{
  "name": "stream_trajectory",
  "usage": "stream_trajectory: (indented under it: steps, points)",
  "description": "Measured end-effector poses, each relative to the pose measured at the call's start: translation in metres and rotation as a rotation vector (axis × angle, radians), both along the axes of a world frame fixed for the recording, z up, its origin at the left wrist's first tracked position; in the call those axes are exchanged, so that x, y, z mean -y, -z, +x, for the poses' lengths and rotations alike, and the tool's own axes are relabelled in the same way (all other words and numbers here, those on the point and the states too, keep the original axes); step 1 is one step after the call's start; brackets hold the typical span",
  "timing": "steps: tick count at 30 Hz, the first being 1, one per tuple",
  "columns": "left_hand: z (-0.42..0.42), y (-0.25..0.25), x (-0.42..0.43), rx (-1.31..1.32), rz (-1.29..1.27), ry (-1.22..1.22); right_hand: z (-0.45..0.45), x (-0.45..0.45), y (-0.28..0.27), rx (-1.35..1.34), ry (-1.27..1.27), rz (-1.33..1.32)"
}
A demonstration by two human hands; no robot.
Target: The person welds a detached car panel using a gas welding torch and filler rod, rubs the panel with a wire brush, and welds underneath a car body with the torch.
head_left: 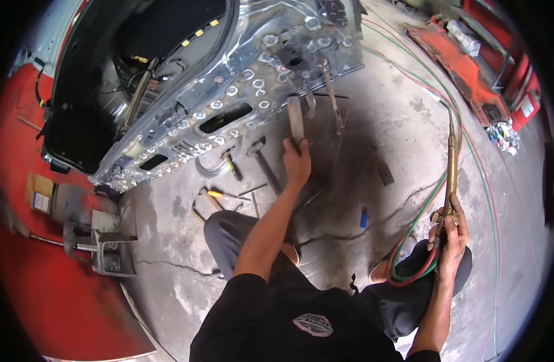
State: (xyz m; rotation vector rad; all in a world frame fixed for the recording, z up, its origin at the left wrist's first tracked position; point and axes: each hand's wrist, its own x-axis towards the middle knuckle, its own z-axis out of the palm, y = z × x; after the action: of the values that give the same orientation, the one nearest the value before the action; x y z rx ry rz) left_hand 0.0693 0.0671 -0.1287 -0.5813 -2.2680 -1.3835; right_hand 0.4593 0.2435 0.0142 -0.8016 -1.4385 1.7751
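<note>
A long, slim brass-coloured torch (452, 163) with knobs near its base stands nearly upright on the right side of the view, its thin neck bending at the top, above the concrete floor (343, 265). The right hand (451, 233) is closed around its base, where red and green hoses (417, 276) loop below the hand; more hose runs along the floor. The left hand (297, 163) is clamped on the near end of a flat brown bar (296, 119), whose far end lies close to the lower edge of a large bare-metal vehicle body section (186, 130). That section is scuffed grey, dotted with round pale spots and pierced by slots, with a black-lined hollow behind it; rod-like metal pieces (330, 96) hang at its right end. Between it and the person's knees lie a dark-handled hammer (268, 164), a coil of thin wire (213, 171) and a yellow-handled tool (215, 193). A small blue object (364, 218) and a rusty brown plate (385, 175) lie further right. The brown cardboard box (40, 193) at far left bears a blue-and-white label — its contents cannot be seen. The hollow's depths are too dark to read, the left fingertips are partly hidden, and the picture's rim cuts off the red metal parts (458, 69) at upper right.
</note>
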Motion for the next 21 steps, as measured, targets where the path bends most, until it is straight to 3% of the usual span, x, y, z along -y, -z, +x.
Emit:
stream_trajectory:
  steps: [3,6,9,13,16,18,21]
  points:
    - [-0.001,-0.026,0.009,0.008,0.210,0.055,0.005,0.001,0.004,-0.012,0.006,-0.002]
    - [-0.017,-0.095,-0.012,0.010,0.176,0.043,0.008,-0.004,0.011,0.013,-0.001,0.009]
    - [-0.028,-0.066,-0.030,0.131,0.012,-0.026,0.006,-0.002,0.005,0.027,0.036,-0.018]
    - [-0.009,-0.039,0.007,0.108,-0.055,0.092,0.008,-0.003,0.003,0.001,0.027,-0.013]
    - [-0.015,-0.053,0.016,-0.055,0.034,0.076,0.008,0.000,0.001,0.012,0.028,-0.004]
    - [-0.026,-0.092,0.000,-0.192,0.114,0.029,0.008,0.001,-0.001,0.051,0.018,0.006]
    - [-0.037,-0.076,-0.022,0.101,-0.035,-0.004,0.005,0.001,-0.002,0.052,0.025,-0.020]
